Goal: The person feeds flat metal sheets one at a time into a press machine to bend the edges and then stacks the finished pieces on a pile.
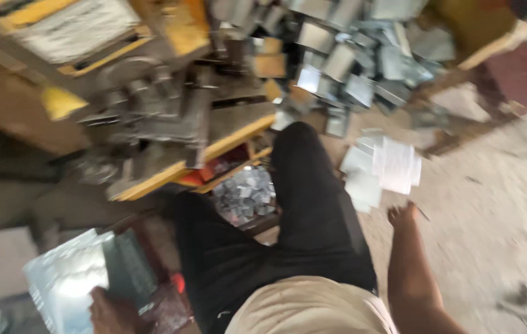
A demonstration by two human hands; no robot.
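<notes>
The view is blurred by motion. My left hand [110, 309] is at the bottom left, gripping the lower edge of a stack of shiny metal sheets [71, 281]. My right hand [402, 216] is stretched out over the dusty floor, just below a pile of pale square metal pieces [384, 168] and not touching it. Nothing shows in that hand, and its fingers are too blurred to read. My leg in black trousers [303, 204] lies between the two hands.
A yellow-edged press machine [170, 124] stands ahead on the left. A heap of grey metal blanks [350, 55] lies at the top. A small box of cut metal pieces [245, 193] sits by my knee. Concrete floor [498, 204] spreads to the right.
</notes>
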